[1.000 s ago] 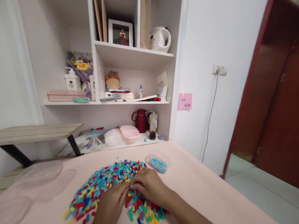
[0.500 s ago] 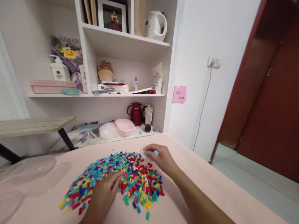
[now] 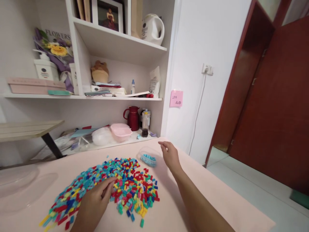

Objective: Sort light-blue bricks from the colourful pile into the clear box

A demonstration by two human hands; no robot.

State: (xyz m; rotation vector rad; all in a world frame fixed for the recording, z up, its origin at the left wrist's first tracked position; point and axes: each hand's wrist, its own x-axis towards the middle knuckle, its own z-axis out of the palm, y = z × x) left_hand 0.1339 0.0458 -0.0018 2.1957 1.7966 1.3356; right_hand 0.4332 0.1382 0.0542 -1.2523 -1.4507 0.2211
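A wide pile of small colourful plastic building bricks (image 3: 130,187) lies on the pink-covered table. My left hand (image 3: 96,196) rests over the pile's near side, its thumb and finger pressed together at the bricks; whatever sits between them is hidden. To the right of a clear plastic container (image 3: 156,154) is my right hand (image 3: 171,157), raised with its fingers loosely stretched out and no brick visible in them. Light blue bricks (image 3: 148,159) lie inside that container, which stands just behind the pile's right end.
Clear plastic containers (image 3: 45,183) stand at the table's left. Behind the table, a shelf holds a pink bowl (image 3: 121,132), a red jug (image 3: 133,118) and a bottle of dark liquid (image 3: 145,125). A small wooden stand (image 3: 29,129) is at the far left.
My right hand has moved off the clear container to its right side, uncovering the light blue bricks. My left hand stays at the pile. The whole view has turned slightly right.
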